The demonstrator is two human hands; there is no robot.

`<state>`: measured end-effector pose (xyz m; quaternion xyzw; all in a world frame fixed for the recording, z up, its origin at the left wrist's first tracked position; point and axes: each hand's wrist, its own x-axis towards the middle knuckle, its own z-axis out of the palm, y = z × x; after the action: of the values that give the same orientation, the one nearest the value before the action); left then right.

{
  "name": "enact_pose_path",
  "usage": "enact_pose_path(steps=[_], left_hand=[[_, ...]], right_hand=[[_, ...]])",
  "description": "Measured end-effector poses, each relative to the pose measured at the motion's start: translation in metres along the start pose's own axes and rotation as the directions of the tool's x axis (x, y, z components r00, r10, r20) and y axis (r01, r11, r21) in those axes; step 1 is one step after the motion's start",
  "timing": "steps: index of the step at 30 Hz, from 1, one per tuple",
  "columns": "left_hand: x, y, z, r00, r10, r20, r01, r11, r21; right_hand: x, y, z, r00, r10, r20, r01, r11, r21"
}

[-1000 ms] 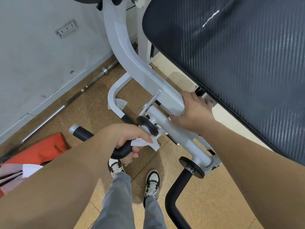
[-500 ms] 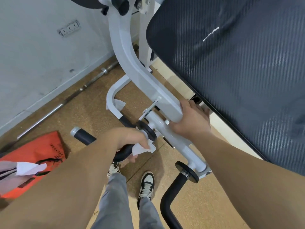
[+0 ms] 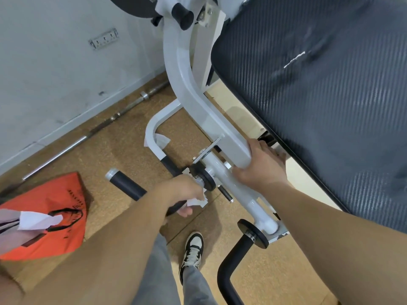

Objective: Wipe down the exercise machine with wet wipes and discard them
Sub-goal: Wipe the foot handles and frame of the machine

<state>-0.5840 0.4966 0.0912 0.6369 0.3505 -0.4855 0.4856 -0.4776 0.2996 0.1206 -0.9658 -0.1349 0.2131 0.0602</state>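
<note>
The exercise machine has a curved white frame arm (image 3: 193,102) and a large black carbon-pattern pad (image 3: 319,102) on the right. My left hand (image 3: 178,192) is closed around a crumpled white wet wipe (image 3: 197,202), pressing it on the black foam handle (image 3: 130,186) next to a black disc stopper (image 3: 204,177). My right hand (image 3: 259,168) grips the lower end of the white arm just under the pad's edge. A second black handle (image 3: 231,265) curves down at the bottom.
An orange bag (image 3: 55,219) with white wipes or paper (image 3: 37,220) in it lies on the cork-coloured floor at the left. A steel barbell (image 3: 92,133) lies along the grey wall. Another white wipe (image 3: 161,140) hangs on the machine's base tube. My shoes and grey trousers are below.
My left hand with the wipe has slid along the black handle toward the disc stopper. The view has shifted a little; my right hand keeps its grip on the white arm.
</note>
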Motion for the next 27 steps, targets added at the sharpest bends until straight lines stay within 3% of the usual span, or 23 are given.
enact_pose_path(steps=[2, 3, 5, 6, 7, 9, 11, 13, 15, 17, 18, 20, 21, 22, 24, 27], left_hand=[[-0.001, 0.005, -0.010, 0.982, -0.034, 0.185, 0.057, 0.992, -0.116], [0.001, 0.006, -0.010, 0.984, -0.037, 0.177, 0.056, 0.993, -0.106], [0.008, 0.004, 0.002, 0.999, 0.018, -0.050, -0.014, 0.997, 0.074], [0.008, 0.000, 0.011, 0.969, 0.113, -0.218, -0.051, 0.961, 0.273], [0.004, -0.006, 0.022, 0.899, 0.248, -0.360, -0.041, 0.869, 0.494], [-0.010, -0.024, 0.039, 0.771, 0.459, -0.442, 0.055, 0.644, 0.763], [-0.014, -0.033, 0.042, 0.758, 0.504, -0.413, 0.112, 0.523, 0.845], [-0.006, -0.033, 0.034, 0.796, 0.488, -0.358, 0.124, 0.448, 0.886], [-0.003, -0.029, 0.023, 0.845, 0.449, -0.292, 0.034, 0.500, 0.865], [-0.005, -0.021, 0.009, 0.922, 0.331, -0.200, -0.098, 0.700, 0.707], [-0.009, -0.015, 0.003, 0.967, 0.222, -0.126, -0.118, 0.827, 0.550], [-0.010, -0.004, -0.001, 0.998, 0.064, -0.009, -0.059, 0.953, 0.298], [-0.008, -0.001, 0.001, 0.998, 0.049, -0.041, -0.034, 0.948, 0.315], [-0.007, -0.001, 0.006, 0.986, 0.087, -0.139, -0.021, 0.907, 0.420], [-0.011, -0.015, 0.024, 0.877, 0.308, -0.368, 0.062, 0.688, 0.723], [-0.030, -0.058, 0.043, 0.740, 0.569, -0.359, 0.156, 0.373, 0.915]], right_hand=[[0.001, 0.000, 0.001, 1.000, -0.003, 0.000, 0.003, 1.000, -0.003], [0.001, 0.000, 0.002, 1.000, -0.004, -0.001, 0.004, 1.000, 0.001], [0.001, 0.002, 0.003, 1.000, -0.007, -0.012, 0.007, 1.000, 0.002], [0.001, 0.003, 0.002, 1.000, -0.006, -0.009, 0.006, 1.000, -0.001], [0.001, 0.002, 0.000, 1.000, -0.004, 0.003, 0.004, 1.000, -0.003], [-0.001, 0.001, 0.000, 1.000, -0.007, 0.009, 0.007, 1.000, 0.002], [-0.001, 0.002, 0.002, 1.000, -0.003, -0.006, 0.004, 1.000, 0.011], [-0.001, 0.002, 0.003, 1.000, -0.012, -0.003, 0.012, 1.000, 0.012], [-0.001, 0.001, 0.002, 1.000, -0.013, 0.004, 0.013, 1.000, 0.010], [-0.001, 0.003, 0.002, 1.000, -0.007, 0.003, 0.007, 1.000, 0.007], [0.000, 0.003, 0.003, 1.000, -0.008, -0.001, 0.008, 1.000, 0.007], [0.000, 0.005, 0.005, 1.000, -0.015, -0.016, 0.015, 1.000, 0.015], [0.000, 0.005, 0.006, 1.000, -0.017, -0.020, 0.018, 1.000, 0.021], [0.001, 0.005, 0.006, 1.000, -0.018, -0.018, 0.018, 1.000, 0.024], [0.001, 0.004, 0.005, 1.000, -0.012, 0.006, 0.011, 1.000, 0.016], [-0.001, 0.002, 0.004, 1.000, -0.010, 0.008, 0.010, 1.000, 0.011]])
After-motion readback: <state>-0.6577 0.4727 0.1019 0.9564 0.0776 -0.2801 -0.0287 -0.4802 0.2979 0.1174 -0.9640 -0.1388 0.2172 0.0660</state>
